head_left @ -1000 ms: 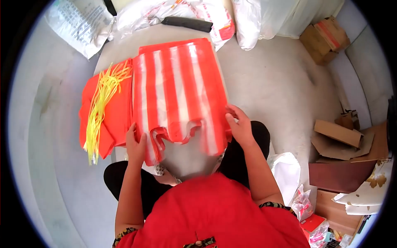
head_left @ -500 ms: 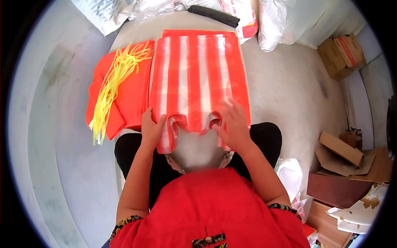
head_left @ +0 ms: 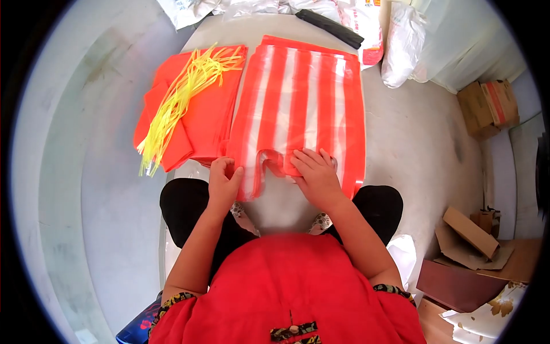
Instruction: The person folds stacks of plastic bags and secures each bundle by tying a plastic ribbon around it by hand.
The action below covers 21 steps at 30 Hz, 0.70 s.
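Shifted inward since earlier: my right hand (head_left: 317,175), fingers over one striped stack (head_left: 298,109) before me, hiding its near edge. My left hand (head_left: 223,182) curls at its left corner; can't tell if either grips. Left: one red stack (head_left: 211,117), yellow strips (head_left: 186,97) atop. Beyond: one long black item (head_left: 329,28).

passable to the right of the striped plastic bags (head_left: 306,97), over the grey floor (head_left: 418,155) toward the cardboard boxes (head_left: 476,112). blocked leftward by the red stack (head_left: 215,114) under yellow strips (head_left: 186,97); at the far end by the black roll (head_left: 329,28) and white sacks (head_left: 403,46); hemmed in nearer by both knees (head_left: 379,209).
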Tool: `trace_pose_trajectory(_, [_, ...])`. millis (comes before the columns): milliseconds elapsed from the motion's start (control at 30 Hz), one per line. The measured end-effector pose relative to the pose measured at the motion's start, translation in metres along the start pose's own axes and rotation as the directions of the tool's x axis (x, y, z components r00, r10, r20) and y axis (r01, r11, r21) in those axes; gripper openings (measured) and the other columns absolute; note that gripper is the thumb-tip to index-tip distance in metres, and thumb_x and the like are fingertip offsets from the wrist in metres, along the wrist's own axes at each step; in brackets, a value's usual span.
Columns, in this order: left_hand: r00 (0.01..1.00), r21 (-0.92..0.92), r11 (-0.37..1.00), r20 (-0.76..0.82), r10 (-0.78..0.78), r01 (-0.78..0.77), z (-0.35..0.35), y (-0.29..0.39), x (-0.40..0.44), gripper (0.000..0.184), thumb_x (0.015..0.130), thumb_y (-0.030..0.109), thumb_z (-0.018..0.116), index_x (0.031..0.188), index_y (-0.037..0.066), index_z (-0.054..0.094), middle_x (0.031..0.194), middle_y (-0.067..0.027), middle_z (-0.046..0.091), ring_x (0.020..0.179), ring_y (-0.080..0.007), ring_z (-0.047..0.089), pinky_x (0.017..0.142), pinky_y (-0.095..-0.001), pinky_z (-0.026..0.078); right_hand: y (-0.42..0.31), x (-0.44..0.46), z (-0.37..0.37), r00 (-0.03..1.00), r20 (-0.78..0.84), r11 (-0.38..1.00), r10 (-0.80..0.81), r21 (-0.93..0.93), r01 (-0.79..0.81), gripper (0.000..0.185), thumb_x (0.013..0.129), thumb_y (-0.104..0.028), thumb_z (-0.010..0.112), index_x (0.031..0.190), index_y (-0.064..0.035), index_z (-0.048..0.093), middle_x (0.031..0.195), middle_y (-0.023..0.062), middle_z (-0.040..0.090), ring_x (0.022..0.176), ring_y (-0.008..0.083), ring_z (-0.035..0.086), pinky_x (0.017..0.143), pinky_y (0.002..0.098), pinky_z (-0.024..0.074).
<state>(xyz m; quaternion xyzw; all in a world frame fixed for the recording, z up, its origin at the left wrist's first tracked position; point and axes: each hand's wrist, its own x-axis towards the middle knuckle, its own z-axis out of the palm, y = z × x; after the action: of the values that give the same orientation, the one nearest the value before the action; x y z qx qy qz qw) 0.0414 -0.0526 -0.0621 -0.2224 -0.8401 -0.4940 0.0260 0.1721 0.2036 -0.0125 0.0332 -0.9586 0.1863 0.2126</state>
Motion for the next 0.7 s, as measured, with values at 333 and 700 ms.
trace_pose_trajectory(333, [0.999, 0.128, 0.991, -0.015, -0.029, 0.031, -0.013, 0.020, -0.018, 0.024, 0.083, 0.020, 0.080, 0.088, 0.001, 0.066, 0.115, -0.0183, 0.060, 0.111, -0.0359, 0.057, 0.097, -0.0453, 0.046, 0.003, 0.007, 0.004, 0.991, 0.005, 0.976, 0.131, 0.173, -0.130, 0.028, 0.093, -0.018, 0.068, 0.117, -0.0058, 0.071, 0.127, 0.0102, 0.070, 0.124, 0.0286, 0.060, 0.112, 0.0518, 0.0382])
trace_pose_trajectory(700, [0.997, 0.195, 0.979, -0.039, 0.073, -0.064, -0.023, 0.037, -0.016, 0.015, 0.091, 0.014, 0.074, 0.088, 0.004, 0.063, 0.111, -0.0114, 0.064, 0.106, -0.0242, 0.060, 0.094, -0.0359, 0.045, 0.012, 0.023, -0.021, 0.674, 0.463, 0.337, 0.576, 0.617, -0.712, 0.036, 0.105, -0.032, 0.055, 0.113, 0.0000, 0.070, 0.090, 0.0057, 0.067, 0.076, 0.0166, 0.062, 0.074, 0.0332, 0.0515])
